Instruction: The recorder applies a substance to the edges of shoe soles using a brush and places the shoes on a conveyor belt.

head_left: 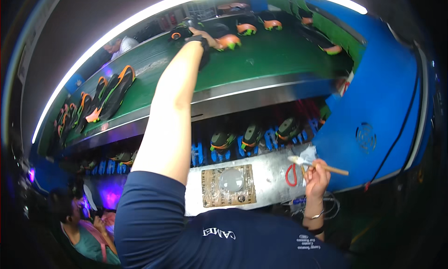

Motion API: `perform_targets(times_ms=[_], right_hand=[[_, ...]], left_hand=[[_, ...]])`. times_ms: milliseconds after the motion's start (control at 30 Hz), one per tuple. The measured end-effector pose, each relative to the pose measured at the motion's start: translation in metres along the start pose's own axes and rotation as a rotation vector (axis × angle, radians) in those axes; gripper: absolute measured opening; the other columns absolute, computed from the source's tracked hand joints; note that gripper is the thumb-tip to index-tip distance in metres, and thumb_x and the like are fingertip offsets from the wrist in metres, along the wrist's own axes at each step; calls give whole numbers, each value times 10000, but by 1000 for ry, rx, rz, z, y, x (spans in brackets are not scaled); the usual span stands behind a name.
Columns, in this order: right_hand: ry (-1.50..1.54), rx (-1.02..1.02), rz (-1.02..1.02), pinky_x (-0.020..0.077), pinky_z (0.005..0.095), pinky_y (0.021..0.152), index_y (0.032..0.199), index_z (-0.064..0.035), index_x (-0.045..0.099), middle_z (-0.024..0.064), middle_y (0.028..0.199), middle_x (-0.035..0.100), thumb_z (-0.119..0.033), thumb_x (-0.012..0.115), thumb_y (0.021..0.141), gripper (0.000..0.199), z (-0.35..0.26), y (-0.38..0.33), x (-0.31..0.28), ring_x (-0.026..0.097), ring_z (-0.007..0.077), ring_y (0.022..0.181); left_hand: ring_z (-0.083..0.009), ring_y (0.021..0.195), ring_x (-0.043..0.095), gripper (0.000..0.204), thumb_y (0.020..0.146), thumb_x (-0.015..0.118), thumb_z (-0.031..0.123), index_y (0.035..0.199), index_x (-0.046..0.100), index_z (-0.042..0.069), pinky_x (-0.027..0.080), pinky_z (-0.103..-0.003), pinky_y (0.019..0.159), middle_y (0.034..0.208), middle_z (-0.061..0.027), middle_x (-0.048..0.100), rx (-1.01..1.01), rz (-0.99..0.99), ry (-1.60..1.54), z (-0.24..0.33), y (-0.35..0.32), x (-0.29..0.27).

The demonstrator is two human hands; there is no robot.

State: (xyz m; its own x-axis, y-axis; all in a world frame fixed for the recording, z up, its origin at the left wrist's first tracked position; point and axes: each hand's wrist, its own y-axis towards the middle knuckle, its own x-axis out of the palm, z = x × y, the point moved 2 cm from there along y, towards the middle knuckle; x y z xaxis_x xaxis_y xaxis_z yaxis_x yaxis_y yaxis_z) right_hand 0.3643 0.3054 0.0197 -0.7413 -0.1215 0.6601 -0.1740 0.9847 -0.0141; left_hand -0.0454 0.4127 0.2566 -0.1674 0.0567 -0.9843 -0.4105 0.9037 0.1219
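My left arm stretches across the green conveyor belt (242, 63) toward its far side. At its end, my left hand (201, 36) is closed on the edge of a dark shoe (188, 25) with orange and green trim; the fingers are small and partly hidden. Just right of that hand lies a shoe part with an orange toe (227, 41). Down at the right, my right hand (317, 178) grips a brush (335, 170) by its wooden handle, its pale bristles pointing left over the metal ledge (270, 175). Near the brush rests a red loop (290, 175).
A clear round dish (231, 180) sits on brown cardboard (210, 194). Under the belt, shoes (252, 137) stand on blue holders. More dark shoes (114, 91) line the belt's left end. A blue machine housing (368, 105) bounds the right; a seated person (88, 236) is at lower left.
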Motion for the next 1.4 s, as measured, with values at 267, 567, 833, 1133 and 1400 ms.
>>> perform_targets(times_ms=[267, 567, 833, 1133, 1400], right_hand=[[-7, 63, -90, 310, 205, 380, 898, 12, 494, 70, 644, 477, -118, 462, 784, 176, 25, 2, 27, 392, 98, 447], [-20, 122, -185, 316, 204, 393, 910, 17, 491, 72, 644, 489, -104, 467, 784, 176, 49, -15, 63, 399, 96, 454], [-69, 113, -252, 317, 202, 395, 901, 17, 496, 68, 647, 488, -102, 467, 782, 170, 63, -39, 93, 398, 90, 462], [-72, 174, -325, 326, 208, 405, 898, 11, 506, 68, 663, 489, -94, 475, 772, 167, 82, -59, 126, 406, 97, 475], [-36, 108, -272, 323, 203, 399, 897, 10, 505, 68, 652, 485, -96, 468, 775, 166, 71, -67, 118, 398, 92, 460]], left_hand=[[-304, 1009, 501, 555, 650, 633, 327, 1060, 528, -31, 377, -338, 885, 1065, -207, 530, 26, 14, -89, -135, -52, 35], [-270, 927, 559, 714, 576, 655, 521, 1020, 552, -29, 421, -306, 791, 974, -192, 577, -683, 80, -269, -338, -192, 40], [-303, 952, 544, 849, 561, 631, 580, 1071, 445, -72, 416, -326, 817, 1015, -266, 528, -675, 130, -72, -311, -247, 56], [-199, 826, 573, 854, 488, 782, 388, 1123, 405, -41, 452, -278, 735, 932, -171, 564, -455, 903, -356, -338, -270, -17], [-234, 929, 524, 757, 566, 721, 263, 1155, 381, -71, 412, -301, 815, 1026, -170, 527, -191, 765, -781, -335, -200, -24]])
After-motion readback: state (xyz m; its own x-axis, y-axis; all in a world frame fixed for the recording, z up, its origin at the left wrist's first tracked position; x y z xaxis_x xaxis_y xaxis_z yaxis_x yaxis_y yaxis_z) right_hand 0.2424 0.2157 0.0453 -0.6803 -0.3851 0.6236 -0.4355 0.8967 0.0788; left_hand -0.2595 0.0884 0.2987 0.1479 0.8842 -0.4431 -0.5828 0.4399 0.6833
